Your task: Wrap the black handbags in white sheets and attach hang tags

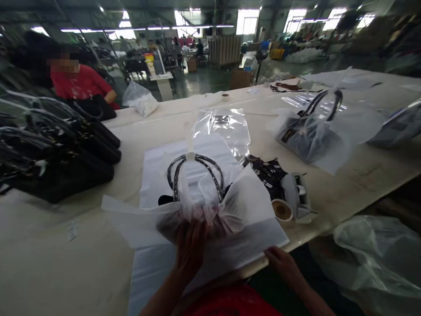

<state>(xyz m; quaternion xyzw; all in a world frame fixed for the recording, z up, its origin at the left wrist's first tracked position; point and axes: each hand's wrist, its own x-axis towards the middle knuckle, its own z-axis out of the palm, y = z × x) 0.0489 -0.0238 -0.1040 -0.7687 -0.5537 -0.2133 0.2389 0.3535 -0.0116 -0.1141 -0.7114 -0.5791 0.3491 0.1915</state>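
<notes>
A handbag [170, 223] lies in front of me under thin translucent wrapping paper, its two dark plastic-covered handles [215, 169] standing up. My left hand [192, 245] rests on the near side of the covered bag, fingers stretched forward over the paper. Beneath the bag is a stack of white paper sheets [146, 271]. At the table's front edge, my right hand [281, 261] pinches the near right corner of a white sheet [260, 219]. The bag's body is mostly hidden by the paper.
Black handbags [75, 167] stand grouped at left, near a person in red [82, 82]. Clear plastic bags [228, 126] lie behind my bag. To the right are dark tags [267, 174], a tape roll [282, 210] and another wrapped handbag [306, 136]. Plastic sheeting [383, 256] hangs below the edge.
</notes>
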